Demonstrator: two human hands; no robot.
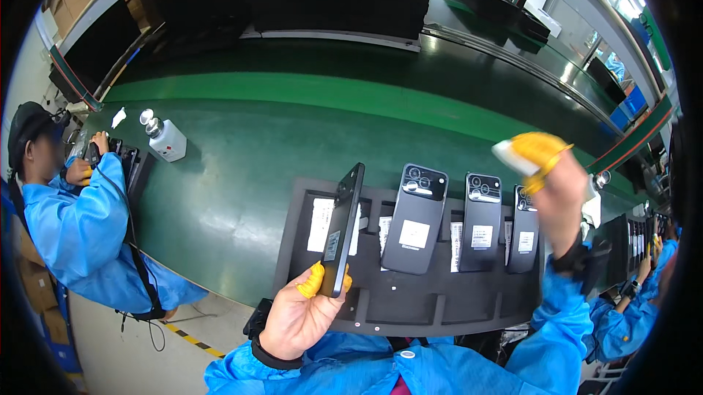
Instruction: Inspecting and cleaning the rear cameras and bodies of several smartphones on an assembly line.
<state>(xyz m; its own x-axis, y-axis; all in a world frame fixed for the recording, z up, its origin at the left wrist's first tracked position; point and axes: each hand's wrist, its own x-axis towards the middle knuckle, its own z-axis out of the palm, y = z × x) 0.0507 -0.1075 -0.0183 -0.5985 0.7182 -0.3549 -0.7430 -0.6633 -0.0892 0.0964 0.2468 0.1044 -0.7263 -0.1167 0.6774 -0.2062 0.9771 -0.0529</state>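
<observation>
My left hand (300, 314), with yellow finger cots on its fingertips, grips a dark smartphone (344, 230) by its lower end. The phone stands nearly upright, edge-on, its camera end up and a white label on its back. My right hand (545, 175), also in yellow finger cots, is raised above the right end of the tray and blurred by motion. Its closed fingers hold a white cloth-like piece (512, 158). Below lies a black compartment tray (293, 248) with three more phones, a first (415, 208), a second (482, 208) and a third (523, 223), backs up.
A white pump bottle (168, 139) stands at the left on the green bench (227, 197). A co-worker (73, 197) in blue sits at the left, handling dark devices. Another co-worker (630, 322) works at the right beside more trays. A conveyor rail (505, 62) runs behind.
</observation>
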